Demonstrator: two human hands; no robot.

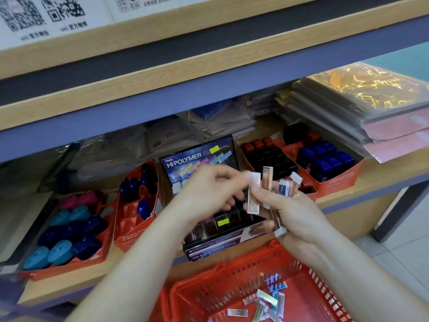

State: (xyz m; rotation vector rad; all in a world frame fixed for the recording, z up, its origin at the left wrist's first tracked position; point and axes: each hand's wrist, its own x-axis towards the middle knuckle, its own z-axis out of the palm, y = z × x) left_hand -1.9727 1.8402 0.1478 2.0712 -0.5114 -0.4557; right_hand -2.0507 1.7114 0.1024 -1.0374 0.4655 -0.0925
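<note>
My right hand (292, 212) grips a fanned bunch of slim erasers (284, 185) in shiny sleeves, in front of the shelf. My left hand (209, 194) pinches the top of one pink slim eraser (253, 194) at the bunch's left side. Behind and below both hands stands the black Hi-Polymer display box (202, 156), its compartments partly hidden by my hands. Below, a red shopping basket (209, 289) holds several loose slim erasers (269, 303) in silver, blue and pink sleeves.
Red cardboard trays of pencil sharpeners sit on the shelf: teal, pink and navy ones (67, 231) at left, blue ones (139, 194) beside the box, black, red and blue ones (322, 159) at right. Plastic-wrapped paper stacks (362, 108) fill the right. A shelf board (209, 70) overhangs above.
</note>
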